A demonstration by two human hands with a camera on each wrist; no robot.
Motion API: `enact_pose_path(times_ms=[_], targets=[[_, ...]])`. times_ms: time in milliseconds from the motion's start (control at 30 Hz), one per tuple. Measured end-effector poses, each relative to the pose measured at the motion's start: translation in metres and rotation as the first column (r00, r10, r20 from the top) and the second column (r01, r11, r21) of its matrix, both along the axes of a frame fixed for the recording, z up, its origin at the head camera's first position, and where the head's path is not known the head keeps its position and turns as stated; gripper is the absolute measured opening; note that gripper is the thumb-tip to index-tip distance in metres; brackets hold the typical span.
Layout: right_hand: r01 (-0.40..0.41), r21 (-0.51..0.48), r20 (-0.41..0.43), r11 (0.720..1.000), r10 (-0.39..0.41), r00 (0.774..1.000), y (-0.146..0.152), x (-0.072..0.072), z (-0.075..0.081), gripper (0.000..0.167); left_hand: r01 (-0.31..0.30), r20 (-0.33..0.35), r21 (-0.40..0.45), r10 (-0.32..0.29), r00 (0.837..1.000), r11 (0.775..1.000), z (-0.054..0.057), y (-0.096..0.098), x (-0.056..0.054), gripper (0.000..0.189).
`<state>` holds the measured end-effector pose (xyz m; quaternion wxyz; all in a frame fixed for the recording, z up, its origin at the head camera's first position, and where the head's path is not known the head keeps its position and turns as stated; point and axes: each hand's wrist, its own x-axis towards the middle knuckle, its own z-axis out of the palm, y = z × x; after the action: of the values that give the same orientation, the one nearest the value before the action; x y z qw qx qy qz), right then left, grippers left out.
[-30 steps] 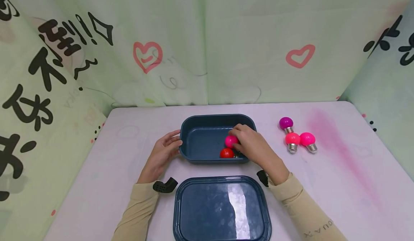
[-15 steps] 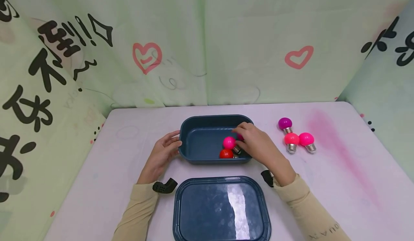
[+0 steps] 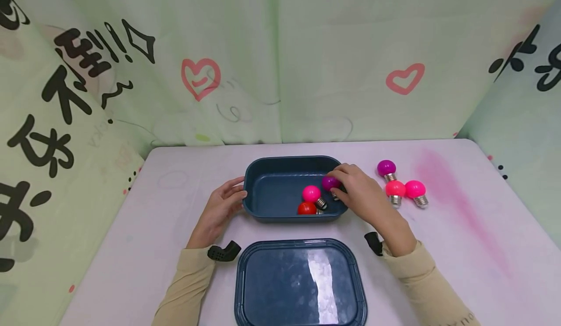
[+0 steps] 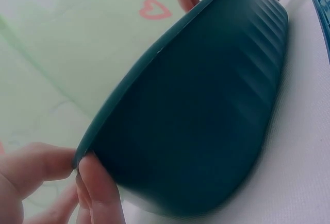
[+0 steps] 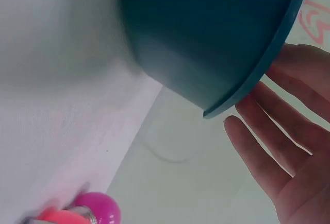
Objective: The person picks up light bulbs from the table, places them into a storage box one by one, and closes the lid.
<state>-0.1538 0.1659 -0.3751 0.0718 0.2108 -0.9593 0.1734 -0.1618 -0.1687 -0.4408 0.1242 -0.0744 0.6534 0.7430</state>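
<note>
The left hand (image 3: 221, 209) holds the left end of a dark blue box (image 3: 276, 218); in the left wrist view its thumb and fingers meet at the rim. The right hand (image 3: 361, 194) reaches over the box's right rim, fingertips at a purple bulb (image 3: 330, 183). Its other fingers show spread and straight in the right wrist view, while the tips behind the rim are hidden. Left of the purple bulb, a pink bulb (image 3: 311, 193) and a red bulb (image 3: 306, 208) lie inside the box.
A dark blue lid (image 3: 285, 282) lies flat in front of the box. To the right, a purple bulb (image 3: 386, 167), a coral bulb (image 3: 395, 188) and a pink bulb (image 3: 415, 189) lie grouped on the white table (image 3: 184, 170). Green fabric (image 3: 320, 34) hangs behind.
The right hand has drawn back to the right, uncovering the pink bulb and then the purple bulb in the box. The left hand has stayed at the rim.
</note>
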Motion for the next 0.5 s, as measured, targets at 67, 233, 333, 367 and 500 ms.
enact_pose_path(times_ms=[67,233,333,367,500], targets=[[0.007,0.006,-0.003,1.0,-0.007,1.0,0.003,0.0,0.0,0.04,0.001,-0.002,-0.003,-0.001,1.0,1.0,0.0,0.0,0.0,0.049],[0.01,0.012,-0.037,1.0,-0.009,0.999,0.01,0.001,-0.001,0.041,0.002,-0.002,0.001,-0.002,1.0,1.0,-0.001,-0.001,-0.001,0.049],[0.012,0.007,-0.05,1.0,-0.011,0.999,0.015,0.002,0.0,0.04,0.003,-0.002,-0.002,-0.003,1.0,1.0,-0.001,-0.001,-0.001,0.049],[0.01,0.005,-0.054,1.0,-0.009,0.998,0.016,0.002,0.0,0.039,0.003,-0.002,-0.002,-0.003,1.0,1.0,-0.001,-0.001,-0.001,0.049],[0.012,0.001,-0.056,1.0,-0.012,0.998,0.022,0.002,0.002,0.038,0.006,-0.008,-0.004,-0.006,1.0,1.0,-0.001,0.0,-0.001,0.049]])
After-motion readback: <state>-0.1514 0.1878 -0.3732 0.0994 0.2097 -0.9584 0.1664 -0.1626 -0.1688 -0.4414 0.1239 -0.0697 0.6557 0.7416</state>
